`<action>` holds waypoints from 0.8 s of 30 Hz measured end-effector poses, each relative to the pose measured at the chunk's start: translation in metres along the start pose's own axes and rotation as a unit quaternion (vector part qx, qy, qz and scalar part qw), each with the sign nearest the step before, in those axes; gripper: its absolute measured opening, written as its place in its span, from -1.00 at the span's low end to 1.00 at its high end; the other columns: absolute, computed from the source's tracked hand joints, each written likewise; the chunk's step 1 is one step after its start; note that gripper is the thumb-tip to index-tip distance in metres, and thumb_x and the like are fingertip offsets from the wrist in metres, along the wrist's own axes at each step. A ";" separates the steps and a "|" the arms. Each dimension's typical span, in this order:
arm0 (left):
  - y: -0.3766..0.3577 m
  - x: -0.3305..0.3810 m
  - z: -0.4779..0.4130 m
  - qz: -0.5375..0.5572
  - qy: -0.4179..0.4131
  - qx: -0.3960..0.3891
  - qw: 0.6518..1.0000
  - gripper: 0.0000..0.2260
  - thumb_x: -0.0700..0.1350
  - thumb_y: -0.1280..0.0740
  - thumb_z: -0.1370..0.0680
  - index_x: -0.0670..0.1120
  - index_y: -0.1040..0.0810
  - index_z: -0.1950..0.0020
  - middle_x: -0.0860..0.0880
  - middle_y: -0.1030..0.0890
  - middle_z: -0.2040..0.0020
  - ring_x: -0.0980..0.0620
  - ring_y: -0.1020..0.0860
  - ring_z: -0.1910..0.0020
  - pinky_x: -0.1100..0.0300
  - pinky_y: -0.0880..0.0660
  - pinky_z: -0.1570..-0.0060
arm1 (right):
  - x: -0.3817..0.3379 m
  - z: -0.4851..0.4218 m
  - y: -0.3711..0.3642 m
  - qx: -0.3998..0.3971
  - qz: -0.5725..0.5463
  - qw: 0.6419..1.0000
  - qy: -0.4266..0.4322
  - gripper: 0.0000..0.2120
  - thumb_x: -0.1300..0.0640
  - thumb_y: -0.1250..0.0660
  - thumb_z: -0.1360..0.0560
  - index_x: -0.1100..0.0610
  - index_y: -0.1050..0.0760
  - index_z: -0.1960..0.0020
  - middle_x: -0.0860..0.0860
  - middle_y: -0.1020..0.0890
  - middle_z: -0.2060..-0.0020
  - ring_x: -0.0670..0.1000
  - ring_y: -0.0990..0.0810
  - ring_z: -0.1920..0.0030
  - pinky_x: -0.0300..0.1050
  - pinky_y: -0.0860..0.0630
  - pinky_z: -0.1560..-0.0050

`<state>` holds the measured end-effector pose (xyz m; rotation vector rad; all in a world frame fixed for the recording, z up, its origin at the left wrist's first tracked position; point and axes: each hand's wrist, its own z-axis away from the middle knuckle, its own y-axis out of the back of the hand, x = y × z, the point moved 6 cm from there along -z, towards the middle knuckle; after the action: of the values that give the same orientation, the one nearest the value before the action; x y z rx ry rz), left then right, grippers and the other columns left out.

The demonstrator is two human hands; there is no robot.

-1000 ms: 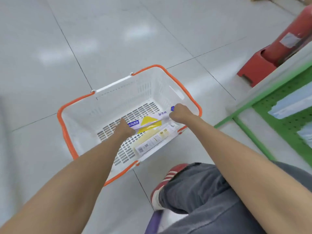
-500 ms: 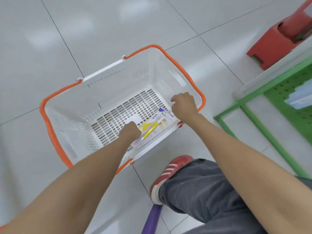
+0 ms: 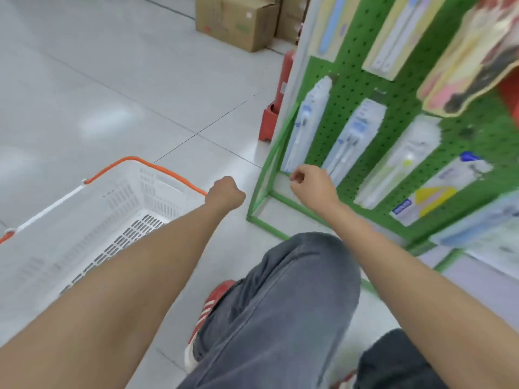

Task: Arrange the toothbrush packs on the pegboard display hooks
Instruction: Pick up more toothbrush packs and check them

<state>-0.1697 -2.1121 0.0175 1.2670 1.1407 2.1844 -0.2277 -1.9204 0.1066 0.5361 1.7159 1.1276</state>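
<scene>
**Hands, basket and pegboard: items in view**

Left hand (image 3: 226,193): fingers curled into a closed fist; nothing visible inside it. It sits at the orange rim of the basket; contact with the rim cannot be told.

Right hand (image 3: 310,184): fingers loosely curled, thumb and forefinger drawn near each other; whether they pinch anything cannot be told. It hovers in front of the lower ends of two hanging packs, at the pegboard's lower left corner.

Basket (image 3: 146,186): white slotted plastic with orange rim, on the floor to the person's left. The visible part of its bottom shows no packs.

Pegboard (image 3: 351,88): green, perforated, in a green frame, to the person's right.

Toothbrush packs (image 3: 356,136): hanging in rows on the pegboard, blurred; a white and yellow pack (image 3: 438,189) hangs lower right.

Cardboard boxes (image 3: 236,21): on the floor, beyond the pegboard.

Red stand (image 3: 269,122): on the floor at the pegboard's far edge.

Person: grey trousers, red shoe (image 3: 207,313) with white stripes.
</scene>
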 end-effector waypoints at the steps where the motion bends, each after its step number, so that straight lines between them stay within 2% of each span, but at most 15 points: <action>1: 0.000 0.037 0.008 0.010 -0.028 -0.001 1.000 -0.80 -0.17 -0.27 -0.48 -0.12 -0.31 0.30 -0.08 -0.46 0.24 -0.12 -0.45 0.21 0.16 -0.33 0.31 | 0.018 0.011 0.022 0.014 0.000 1.000 -0.020 -0.82 0.29 -0.25 -0.48 0.19 -0.61 0.03 0.05 -0.64 0.15 0.09 -0.60 0.07 -0.07 -0.52 0.05; 4: -0.013 0.140 0.035 0.022 -0.114 -0.022 0.993 -0.91 -0.18 -0.27 -0.50 -0.16 -0.44 0.19 -0.06 -0.46 0.27 -0.13 -0.53 0.18 0.18 -0.38 0.30 | 0.070 0.040 0.074 0.057 -0.027 0.995 -0.072 -0.80 0.30 -0.24 -0.48 0.18 -0.63 0.04 0.06 -0.66 0.14 0.09 -0.61 0.08 -0.12 -0.49 0.07; 6: -0.031 0.196 0.050 0.019 -0.164 -0.047 0.985 -0.88 -0.16 -0.28 -0.53 -0.21 -0.52 0.08 -0.09 -0.49 0.27 -0.16 -0.56 0.14 0.16 -0.39 0.26 | 0.104 0.058 0.099 0.087 -0.051 0.988 -0.113 -0.81 0.33 -0.24 -0.47 0.18 -0.62 0.07 0.04 -0.63 0.18 0.08 -0.60 0.10 -0.17 -0.43 0.10; 7: -0.041 0.219 0.057 0.021 -0.180 -0.065 0.981 -0.86 -0.15 -0.28 -0.53 -0.22 -0.54 0.07 -0.15 -0.54 0.23 -0.16 -0.56 0.15 0.16 -0.39 0.26 | 0.121 0.066 0.109 0.103 -0.064 0.983 -0.137 -0.83 0.34 -0.25 -0.46 0.16 -0.59 0.09 0.03 -0.61 0.20 0.09 -0.59 0.08 -0.17 -0.42 0.10; 9: -0.064 0.255 0.064 0.025 -0.193 -0.088 0.977 -0.81 -0.16 -0.27 -0.53 -0.29 -0.54 0.04 -0.29 -0.61 0.03 -0.21 -0.60 0.06 0.15 -0.39 0.23 | 0.156 0.081 0.124 0.140 -0.092 0.968 -0.186 -0.87 0.34 -0.25 -0.47 0.15 -0.50 0.09 0.04 -0.57 0.22 0.13 -0.57 0.01 -0.14 -0.41 0.08; 11: -0.085 0.279 0.065 0.031 -0.186 -0.106 0.976 -0.71 -0.15 -0.26 -0.55 -0.38 -0.54 -0.10 -0.30 -0.59 -0.07 -0.24 -0.61 -0.06 0.11 -0.44 0.18 | 0.190 0.091 0.135 0.176 -0.116 0.947 -0.241 -0.87 0.32 -0.24 -0.51 0.22 -0.46 -0.04 0.07 -0.53 0.21 0.14 -0.54 0.01 -0.09 -0.39 0.10; 12: -0.095 0.287 0.063 0.036 -0.185 -0.116 0.975 -0.70 -0.15 -0.26 -0.56 -0.38 -0.54 -0.12 -0.29 -0.59 -0.08 -0.24 -0.61 -0.07 0.08 -0.49 0.14 | 0.205 0.094 0.140 0.190 -0.130 0.935 -0.268 -0.80 0.30 -0.23 -0.53 0.26 -0.43 -0.15 0.08 -0.54 0.15 0.15 -0.54 0.02 -0.08 -0.39 0.10; 13: -0.105 0.294 0.061 0.039 -0.188 -0.126 0.973 -0.73 -0.15 -0.26 -0.57 -0.37 -0.56 -0.07 -0.30 -0.61 -0.04 -0.23 -0.62 -0.04 0.05 -0.52 0.09 | 0.217 0.095 0.144 0.198 -0.140 0.928 -0.283 -0.73 0.27 -0.23 -0.56 0.27 -0.39 -0.24 0.10 -0.56 0.05 0.14 -0.55 -0.01 -0.09 -0.40 0.06; 15: -0.123 0.305 0.054 0.038 -0.199 -0.137 0.970 -0.79 -0.17 -0.24 -0.57 -0.23 -0.54 0.21 -0.26 -0.62 0.15 -0.18 -0.63 0.10 0.09 -0.53 0.10 | 0.232 0.091 0.151 0.211 -0.152 0.928 -0.266 -0.63 0.28 -0.23 -0.57 0.22 -0.32 -0.36 0.10 -0.53 -0.19 0.11 -0.54 -0.05 -0.11 -0.41 0.03; 17: -0.138 0.310 0.042 0.035 -0.204 -0.139 0.968 -0.73 -0.19 -0.23 -0.57 -0.15 -0.42 0.35 -0.15 -0.59 0.25 -0.12 -0.63 0.14 0.08 -0.56 0.08 | 0.245 0.076 0.155 0.236 -0.165 0.926 -0.245 -0.60 0.28 -0.20 -0.58 0.20 -0.28 -0.41 0.10 -0.51 -0.23 0.08 -0.51 0.00 -0.08 -0.44 0.02; 19: -0.150 0.308 0.030 0.041 -0.208 -0.144 0.967 -0.71 -0.19 -0.23 -0.56 -0.13 -0.38 0.37 -0.17 -0.62 0.22 -0.12 -0.65 0.14 0.02 -0.59 0.00 | 0.259 0.057 0.156 0.246 -0.185 0.913 -0.267 -0.49 0.17 -0.19 -0.62 0.22 -0.13 -0.51 0.05 -0.43 -0.32 0.07 -0.51 -0.13 -0.05 -0.45 -0.20; 21: -0.157 0.305 0.019 0.053 -0.202 -0.154 0.966 -0.72 -0.20 -0.23 -0.57 -0.13 -0.40 0.36 -0.24 -0.67 0.13 -0.15 -0.66 0.11 0.01 -0.59 0.00 | 0.274 0.040 0.154 0.249 -0.242 0.887 -0.304 -0.31 0.16 -0.23 -0.59 0.15 0.07 -0.59 0.07 -0.29 -0.48 0.16 -0.49 -0.32 0.11 -0.44 -0.34; 22: -0.160 0.305 0.015 0.056 -0.196 -0.163 0.965 -0.75 -0.21 -0.22 -0.56 -0.13 -0.43 0.33 -0.26 -0.67 0.11 -0.16 -0.66 0.11 0.03 -0.59 0.02 | 0.283 0.035 0.153 0.262 -0.264 0.873 -0.316 -0.28 0.20 -0.25 -0.56 0.13 0.06 -0.59 0.10 -0.28 -0.50 0.19 -0.50 -0.33 0.15 -0.47 -0.30; 23: -0.162 0.307 0.014 0.062 -0.194 -0.173 0.964 -0.79 -0.22 -0.22 -0.55 -0.14 -0.47 0.28 -0.24 -0.67 0.12 -0.15 -0.65 0.15 0.07 -0.57 0.06 | 0.287 0.034 0.155 0.273 -0.276 0.864 -0.321 -0.32 0.25 -0.26 -0.55 0.15 -0.03 -0.57 0.12 -0.36 -0.45 0.17 -0.56 -0.25 0.11 -0.54 -0.20; 24: -0.163 0.310 0.015 0.071 -0.194 -0.185 0.961 -0.84 -0.24 -0.21 -0.55 -0.15 -0.50 0.22 -0.21 -0.65 0.15 -0.12 -0.62 0.21 0.11 -0.55 0.10 | 0.291 0.034 0.156 0.281 -0.286 0.858 -0.322 -0.44 0.28 -0.25 -0.55 0.18 -0.20 -0.51 0.13 -0.50 -0.32 0.13 -0.63 -0.10 0.03 -0.60 -0.02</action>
<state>-0.3334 -1.8059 0.0619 1.5446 0.4764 1.9948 -0.3430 -1.6093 0.0981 0.6053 1.4190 -0.0246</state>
